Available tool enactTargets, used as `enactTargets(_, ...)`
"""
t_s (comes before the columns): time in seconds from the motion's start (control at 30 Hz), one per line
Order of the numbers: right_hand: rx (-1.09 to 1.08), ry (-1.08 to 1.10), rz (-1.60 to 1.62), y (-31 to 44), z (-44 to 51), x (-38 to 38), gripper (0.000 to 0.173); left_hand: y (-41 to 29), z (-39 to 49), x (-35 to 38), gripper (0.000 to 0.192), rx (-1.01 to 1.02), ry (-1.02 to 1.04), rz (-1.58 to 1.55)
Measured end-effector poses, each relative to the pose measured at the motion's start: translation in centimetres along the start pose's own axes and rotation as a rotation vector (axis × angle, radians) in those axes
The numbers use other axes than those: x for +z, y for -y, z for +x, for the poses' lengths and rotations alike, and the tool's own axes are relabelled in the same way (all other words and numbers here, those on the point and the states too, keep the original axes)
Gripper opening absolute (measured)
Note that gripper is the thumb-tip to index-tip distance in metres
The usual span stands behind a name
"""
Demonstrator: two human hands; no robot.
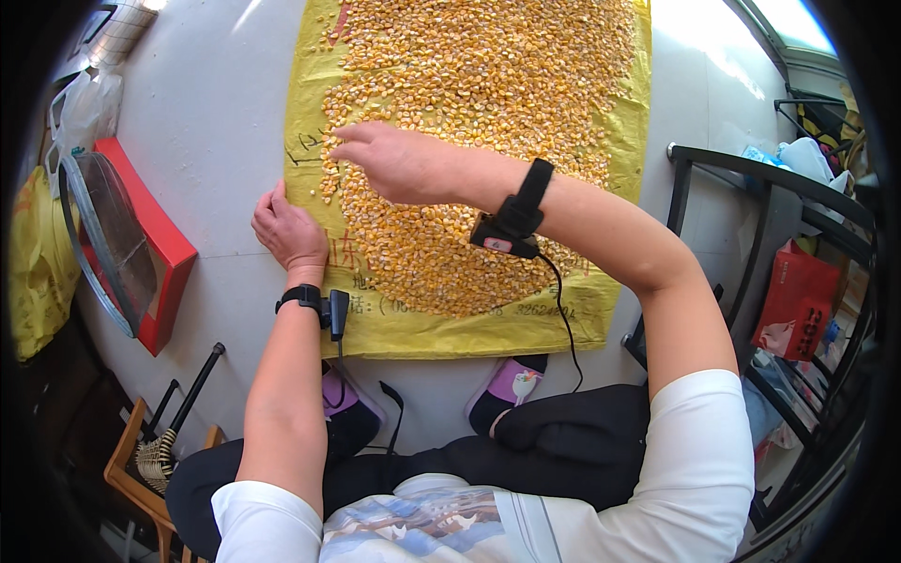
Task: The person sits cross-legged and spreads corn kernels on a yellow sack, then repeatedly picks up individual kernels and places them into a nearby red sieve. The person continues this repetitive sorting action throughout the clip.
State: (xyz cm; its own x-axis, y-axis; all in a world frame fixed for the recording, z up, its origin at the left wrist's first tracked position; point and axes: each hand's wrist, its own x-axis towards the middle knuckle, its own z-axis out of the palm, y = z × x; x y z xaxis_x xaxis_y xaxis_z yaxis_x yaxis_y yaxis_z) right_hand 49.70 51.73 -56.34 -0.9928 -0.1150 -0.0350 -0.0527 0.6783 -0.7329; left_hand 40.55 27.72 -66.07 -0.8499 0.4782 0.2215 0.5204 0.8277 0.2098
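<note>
Loose yellow corn kernels (pixel 450 260) lie spread over a flat yellow woven sack (pixel 623 232) on the floor before me. My right hand (pixel 398 165) reaches across to the left side of the corn, palm down, just above the kernels or touching them. Its fingers point left and stand apart; nothing shows in them, though the palm is hidden. At the sack's left edge is my left hand (pixel 292 229), its fingers curled. Whether they pinch the sack's edge cannot be seen. Each wrist bears a strapped black device with a cable.
To the left, a mesh sieve (pixel 116 239) leans in a red box (pixel 172 246), near a yellow bag (pixel 42 260). A wooden chair (pixel 134 464) stands at lower left. On the right is a black metal rack (pixel 753 260) with a red bag (pixel 795 302). Pale floor (pixel 211 141) surrounds the sack.
</note>
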Motion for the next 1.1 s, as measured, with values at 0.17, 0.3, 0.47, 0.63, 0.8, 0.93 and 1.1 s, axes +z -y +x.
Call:
enactTargets(0.17, 0.033, 0.266, 0.106, -0.2, 2.3, 3.4, 0.048, -0.3, 0.1, 0.3, 0.041, -0.003, -0.003, -0.006)
enactTargets(0.3, 0.088, 0.074, -0.085, -2.9, 1.2, 2.8, 0.055, 0.6, 0.1, 0.4, 0.041, -0.007, -0.026, 0.0)
enactTargets(0.47, 0.297, -0.356, -0.324, -6.5, -2.1, -1.4, 0.045, -0.1, 0.1, 0.1, 0.042, -0.003, -0.028, -0.02)
enactTargets(0.63, 0.093, -0.295, -0.178, -4.4, -6.5, -3.0, 0.034, -0.1, 0.1, 0.1, 0.044, 0.011, -0.029, -0.015)
enactTargets(0.8, 0.331, -0.04, 0.01, -4.1, -7.6, -2.4, 0.038, 0.1, 0.0, -0.2, 0.043, 0.019, -0.029, -0.001)
enactTargets(0.93, 0.257, -0.341, -0.285, -11.0, -7.6, -5.6, 0.043, -0.2, 0.2, 0.0, 0.045, 0.033, -0.044, -0.008)
enactTargets(1.1, 0.48, -0.472, -0.469, -14.2, -8.5, -9.4, 0.051, -0.2, 0.1, -0.1, 0.046, 0.028, -0.031, -0.01)
